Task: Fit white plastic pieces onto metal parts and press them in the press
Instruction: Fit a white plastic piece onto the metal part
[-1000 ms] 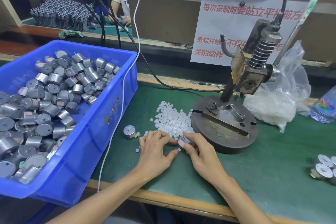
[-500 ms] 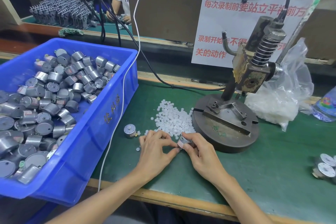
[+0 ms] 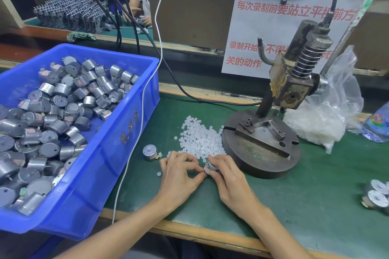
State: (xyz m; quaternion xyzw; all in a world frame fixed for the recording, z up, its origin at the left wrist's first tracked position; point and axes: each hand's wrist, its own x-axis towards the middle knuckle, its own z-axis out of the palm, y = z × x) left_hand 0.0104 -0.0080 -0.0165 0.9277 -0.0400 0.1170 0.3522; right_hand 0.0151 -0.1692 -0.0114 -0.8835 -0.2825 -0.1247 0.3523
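Note:
My right hand [image 3: 228, 176] grips a small metal motor [image 3: 208, 168] on the green mat, just in front of the press base. My left hand [image 3: 179, 172] lies beside it, thumb and fingertips curled toward the motor's end; whether they pinch a white piece is hidden. A heap of white plastic pieces [image 3: 200, 137] lies just beyond both hands. One loose motor [image 3: 149, 152] stands on the mat to the left. The hand press [image 3: 290, 90] rises from its round base [image 3: 261, 145] with its ram up and the fixture bare.
A blue bin [image 3: 117, 139] full of metal motors fills the left. A clear bag of white pieces [image 3: 322, 120] sits behind the press. Motors with white tops [image 3: 376, 195] lie at the right edge. A white cable [image 3: 134, 143] hangs over the bin. A person works at the far bench.
Both hands stay together at the same spot on the mat; my left thumb and fingers have closed in slightly toward the motor. The view has shifted a little.

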